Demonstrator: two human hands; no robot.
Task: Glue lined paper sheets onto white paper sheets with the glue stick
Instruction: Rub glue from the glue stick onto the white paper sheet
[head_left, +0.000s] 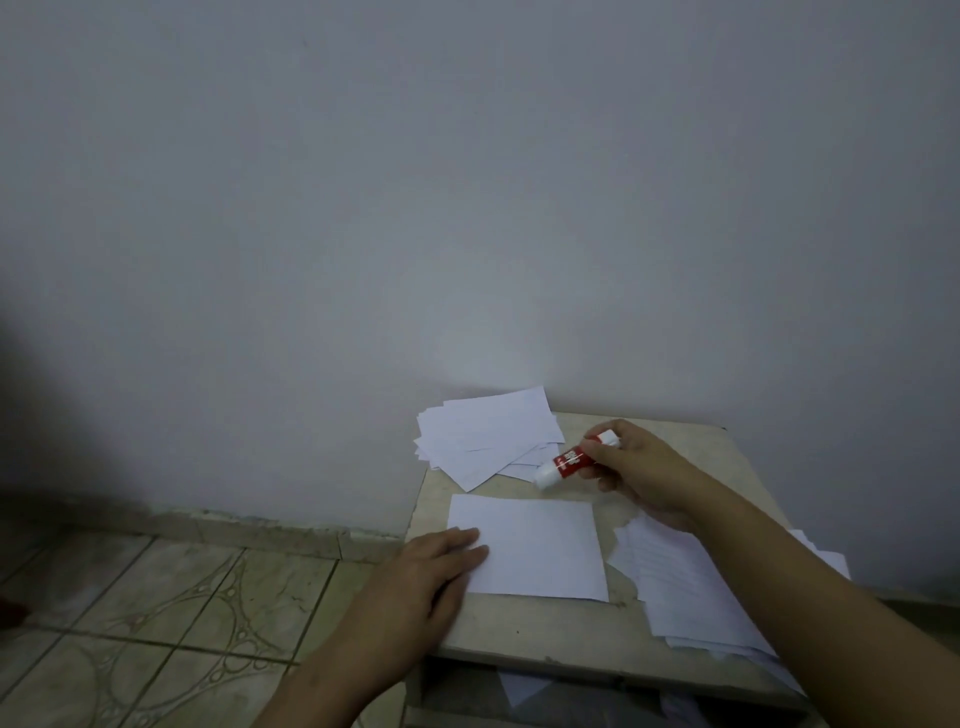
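Small beige tabletop (524, 626) in lower right of frame, against a grey wall. Left hand (415, 577) lies flat, fingers straight, pressing the left edge of a plain white paper sheet (540, 551) at centre of the tabletop. Right hand (636, 475) grips a red-and-white glue stick (563, 460), white end pointing down-left, held just above the sheet's upper right corner; cannot tell if the cap is on. Loose pile of white sheets (483, 436) at the back, stack of lined paper sheets (685, 587) under the right forearm. Risks: forearm could drag the lined stack off the edge; sheet could skid or wrinkle if left-hand pressure eases; glue could smear onto the tabletop past the paper's edges.
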